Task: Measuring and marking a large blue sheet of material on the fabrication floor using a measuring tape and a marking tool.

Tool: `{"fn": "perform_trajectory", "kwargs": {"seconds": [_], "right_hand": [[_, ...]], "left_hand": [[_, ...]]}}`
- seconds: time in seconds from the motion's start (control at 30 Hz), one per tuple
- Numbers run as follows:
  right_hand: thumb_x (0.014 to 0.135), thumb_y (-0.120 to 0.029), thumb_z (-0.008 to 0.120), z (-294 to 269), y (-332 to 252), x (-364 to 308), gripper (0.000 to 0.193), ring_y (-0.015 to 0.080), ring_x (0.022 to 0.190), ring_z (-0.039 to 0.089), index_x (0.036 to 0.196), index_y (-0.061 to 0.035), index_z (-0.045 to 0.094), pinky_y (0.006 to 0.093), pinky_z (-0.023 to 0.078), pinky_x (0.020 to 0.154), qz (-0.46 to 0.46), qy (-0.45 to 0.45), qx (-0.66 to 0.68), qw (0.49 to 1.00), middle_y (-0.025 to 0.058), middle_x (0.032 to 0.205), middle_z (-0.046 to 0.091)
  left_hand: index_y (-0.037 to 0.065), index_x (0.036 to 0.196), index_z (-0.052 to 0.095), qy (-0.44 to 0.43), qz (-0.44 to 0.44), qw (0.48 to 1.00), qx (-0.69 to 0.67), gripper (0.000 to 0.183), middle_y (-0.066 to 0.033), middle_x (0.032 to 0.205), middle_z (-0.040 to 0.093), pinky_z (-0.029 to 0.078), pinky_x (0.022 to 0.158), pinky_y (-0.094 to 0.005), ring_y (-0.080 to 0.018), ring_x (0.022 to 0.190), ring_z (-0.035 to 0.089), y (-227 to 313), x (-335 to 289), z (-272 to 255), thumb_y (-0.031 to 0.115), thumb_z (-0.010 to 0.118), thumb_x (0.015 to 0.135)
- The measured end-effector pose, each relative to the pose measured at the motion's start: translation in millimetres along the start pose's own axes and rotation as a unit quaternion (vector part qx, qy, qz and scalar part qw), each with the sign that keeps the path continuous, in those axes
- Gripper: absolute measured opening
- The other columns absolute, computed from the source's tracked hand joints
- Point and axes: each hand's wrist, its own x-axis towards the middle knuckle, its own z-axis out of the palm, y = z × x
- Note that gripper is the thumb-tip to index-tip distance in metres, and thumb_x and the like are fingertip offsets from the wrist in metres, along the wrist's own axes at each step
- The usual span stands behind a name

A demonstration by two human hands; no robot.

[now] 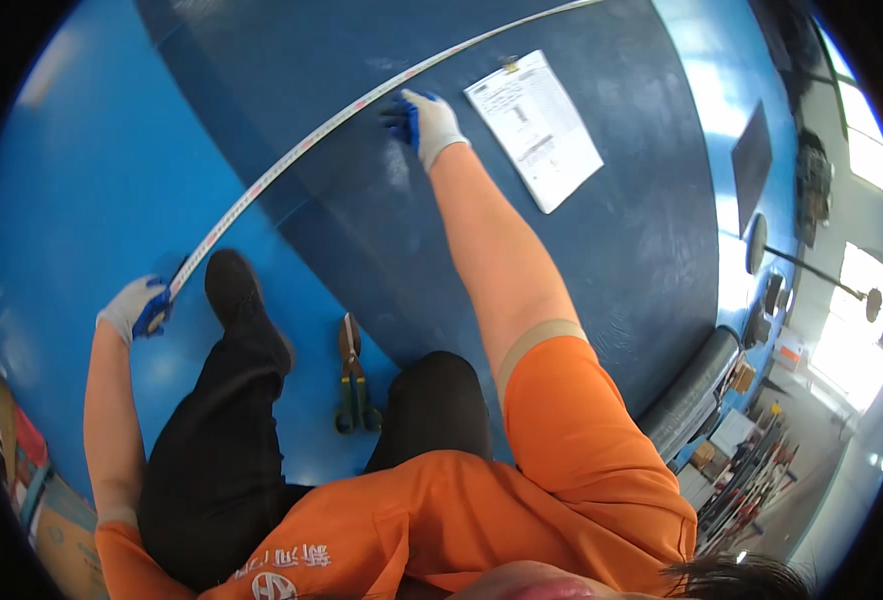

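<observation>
My left hand [142,306], in a white and blue work glove, is closed around the near end of a tape measure [307,143]; whether it grips the case or the bare blade is hidden. The pale blade stretches in a long curve across the blue floor and a dark sheet [382,235] to the far edge of view. Just below the blade, my right hand [429,127], gloved alike, hovers over or rests on the sheet, its slightly blurred fingers apart and nothing visible in them. To its right lies a clipboard with printed papers [537,130].
Shears with dark green and yellow handles [352,385] lie on the blue floor [92,170] between my legs. A dark roll [697,380] stands right of the sheet. Beyond are a round-based stand [812,268] and a pile of long rods [752,490]. Cardboard [67,550] sits at lower left.
</observation>
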Motion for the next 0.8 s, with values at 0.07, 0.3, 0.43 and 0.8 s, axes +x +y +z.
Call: {"fn": "perform_trajectory", "kwargs": {"seconds": [0.07, 0.3, 0.43, 0.8], "right_hand": [[0.094, -0.013, 0.058, -12.6, 3.7, -8.3, 0.022, 0.0262, 0.066, 0.069, 0.109, 0.0016, 0.054, 0.0288, 0.055, 0.056, -0.034, -0.024, -0.048, 0.998, 0.0236, 0.089, 0.070], [0.086, -0.015, 0.062, -42.3, 34.6, -37.8, 0.023, 0.0154, 0.068, 0.065, 0.105, -0.0025, 0.064, 0.0260, 0.051, 0.065, -0.111, 0.058, -0.301, 0.945, 0.0073, 0.082, 0.070], [0.088, -0.015, 0.061, -27.3, 48.7, -77.2, 0.023, 0.0144, 0.070, 0.064, 0.107, -0.0046, 0.066, 0.0257, 0.052, 0.067, -0.134, 0.030, -0.435, 0.890, 0.0063, 0.084, 0.070], [0.084, -0.021, 0.064, -31.7, 90.1, -101.8, 0.034, 0.0215, 0.096, 0.065, 0.117, -0.0090, 0.066, 0.0302, 0.051, 0.085, -0.265, -0.021, -0.594, 0.760, 0.0114, 0.115, 0.066]], "left_hand": [[0.009, 0.084, 0.060, -0.004, -0.067, 0.997, -0.043, 0.015, -0.0073, 0.071, 0.058, 0.045, 0.044, -0.0303, -0.0192, 0.055, 0.054, 13.0, -2.9, -5.1, 0.021, 0.051, 0.089], [0.011, 0.096, 0.062, 0.060, -0.076, 0.994, -0.049, 0.023, -0.0041, 0.080, 0.058, 0.049, 0.061, -0.0301, -0.0147, 0.071, 0.054, 15.0, 2.3, -1.4, 0.029, 0.049, 0.095], [0.010, 0.102, 0.062, 0.171, -0.044, 0.984, -0.026, 0.024, -0.0033, 0.086, 0.060, 0.046, 0.063, -0.0273, -0.0155, 0.073, 0.053, -12.0, 28.0, 13.3, 0.029, 0.049, 0.093], [0.009, 0.118, 0.062, 0.234, -0.061, 0.966, 0.088, 0.033, -0.0133, 0.109, 0.066, 0.049, 0.086, -0.0372, -0.0301, 0.098, 0.063, -9.0, 39.1, 46.3, 0.026, 0.046, 0.096]]}}
